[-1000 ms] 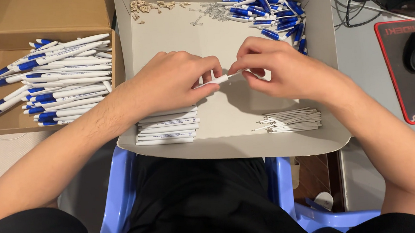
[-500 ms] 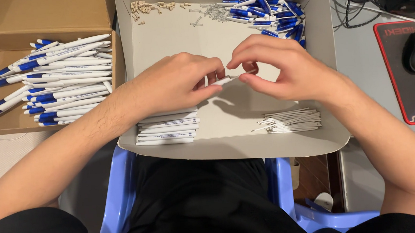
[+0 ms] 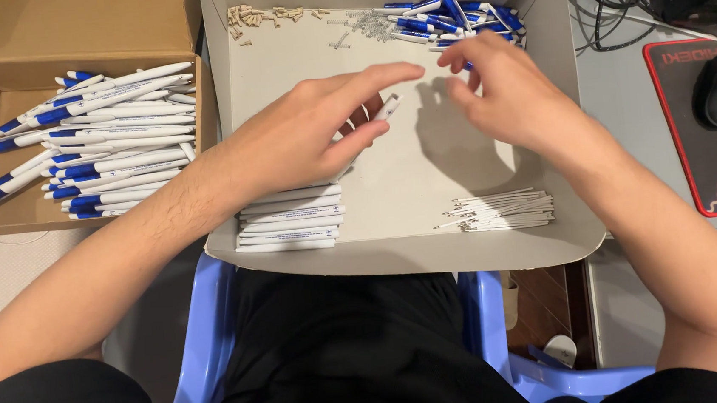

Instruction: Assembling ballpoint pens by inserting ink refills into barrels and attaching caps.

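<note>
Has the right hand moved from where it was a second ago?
Yes. The right hand has left the left hand and gone up the tray toward the pile of blue pen parts at its far corner.

Both forearms are bare from wrist to above the elbow, with no watch, ring or band on the left hand (image 3: 302,138) or the right hand (image 3: 508,92). Black short sleeves show at the lower corners of the view. The lap below the grey cardboard tray (image 3: 397,254) is covered in plain black fabric.
</note>
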